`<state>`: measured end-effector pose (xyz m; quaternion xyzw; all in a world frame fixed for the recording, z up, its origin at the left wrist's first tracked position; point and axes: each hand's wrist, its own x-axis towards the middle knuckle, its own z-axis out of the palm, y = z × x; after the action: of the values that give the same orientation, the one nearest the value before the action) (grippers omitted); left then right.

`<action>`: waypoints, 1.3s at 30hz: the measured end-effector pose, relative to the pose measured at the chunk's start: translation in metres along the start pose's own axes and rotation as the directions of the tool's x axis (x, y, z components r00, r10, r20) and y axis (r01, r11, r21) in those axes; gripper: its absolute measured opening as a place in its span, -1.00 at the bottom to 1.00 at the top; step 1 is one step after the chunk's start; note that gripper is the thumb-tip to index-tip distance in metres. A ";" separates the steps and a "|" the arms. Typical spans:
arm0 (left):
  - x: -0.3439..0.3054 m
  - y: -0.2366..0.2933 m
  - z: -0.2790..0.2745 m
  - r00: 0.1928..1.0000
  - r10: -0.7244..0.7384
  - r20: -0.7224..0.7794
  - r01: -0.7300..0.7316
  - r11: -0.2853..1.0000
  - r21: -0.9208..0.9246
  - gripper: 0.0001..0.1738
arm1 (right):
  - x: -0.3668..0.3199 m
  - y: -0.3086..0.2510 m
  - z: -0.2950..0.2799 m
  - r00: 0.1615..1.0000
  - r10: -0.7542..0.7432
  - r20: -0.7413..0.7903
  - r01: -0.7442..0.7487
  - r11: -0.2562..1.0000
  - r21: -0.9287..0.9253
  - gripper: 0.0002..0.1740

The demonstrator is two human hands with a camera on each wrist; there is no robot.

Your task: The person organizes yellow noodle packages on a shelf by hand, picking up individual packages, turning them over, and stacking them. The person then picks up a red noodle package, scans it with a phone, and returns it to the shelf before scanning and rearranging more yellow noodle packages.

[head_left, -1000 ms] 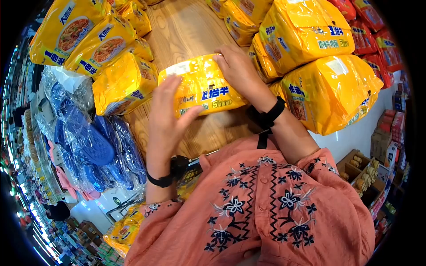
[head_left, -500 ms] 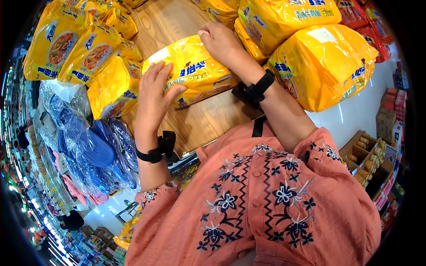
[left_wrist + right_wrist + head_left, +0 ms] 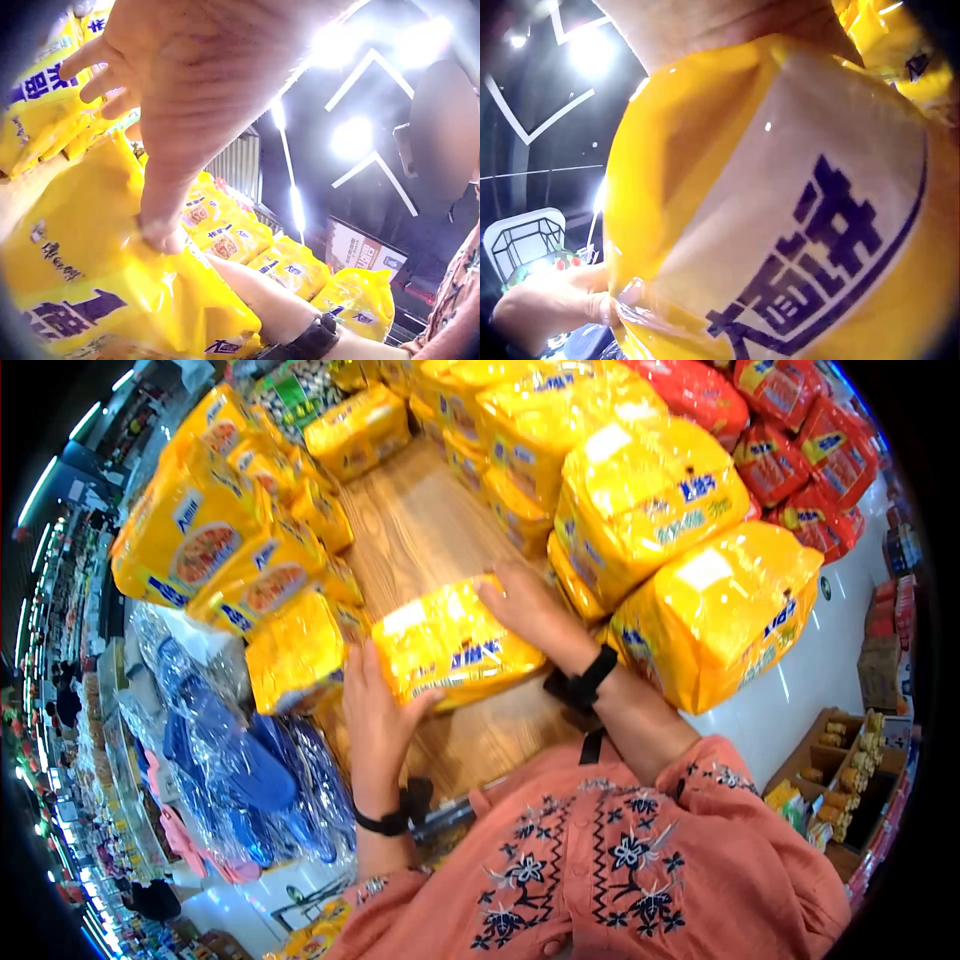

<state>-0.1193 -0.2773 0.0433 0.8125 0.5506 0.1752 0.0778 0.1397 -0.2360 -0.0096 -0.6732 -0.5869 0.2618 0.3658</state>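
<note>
A yellow multi-pack of instant noodles [image 3: 450,650] lies on the wooden table between the two hands. At its left end, my left hand [image 3: 375,710] rests with straight fingers and the thumb spread toward the near side. In the left wrist view, the thumb [image 3: 161,236] of that hand presses into the yellow wrapper. My right hand [image 3: 530,610] grips the right end, bent over its far corner. The right wrist view has the pack's printed end [image 3: 795,225] close up, and its fingertips are hidden there.
Yellow noodle packs [image 3: 690,615] are stacked along the right edge, with red packs [image 3: 770,465] beyond. More yellow packs [image 3: 290,650] line the left edge. Blue slippers in clear plastic [image 3: 240,760] hang at the left. Bare wooden tabletop [image 3: 410,520] shows between the rows.
The view has tilted up, bringing more of the far table into sight. The left hand has come against the pack's left end, and the right hand stays at the other end.
</note>
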 end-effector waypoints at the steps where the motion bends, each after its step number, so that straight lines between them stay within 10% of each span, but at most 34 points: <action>1: -0.002 0.002 -0.002 0.997 -0.078 0.003 0.078 0.997 -0.021 0.10 | 0.000 -0.001 0.000 0.999 -0.032 -0.023 0.031 0.999 -0.040 -0.58; 11: 0.081 -0.011 0.026 0.959 0.015 -0.282 0.026 0.989 0.142 -0.25 | -0.010 -0.018 -0.016 0.996 0.083 -0.041 -0.090 0.979 -0.181 -0.66; 18: 0.108 -0.017 0.014 0.963 -0.051 -0.265 0.012 0.989 -0.146 -0.43 | -0.017 -0.033 -0.023 0.724 0.290 0.625 -0.519 0.826 0.218 -0.35; 25: 0.038 0.000 -0.020 0.973 -0.205 -0.104 0.193 0.975 -0.112 -0.37 | -0.008 -0.019 0.023 0.637 0.294 0.713 -0.707 0.591 0.388 -0.14; 39: 0.099 -0.018 0.047 0.964 -0.127 -0.233 0.023 0.915 -0.404 -0.24 | 0.066 -0.036 0.064 0.841 0.235 0.487 -0.541 0.387 0.747 -0.31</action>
<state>-0.0848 -0.1760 0.0134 0.7284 0.5400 0.3830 0.1765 0.0798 -0.1580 -0.0137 -0.4671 -0.2459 0.6975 0.4847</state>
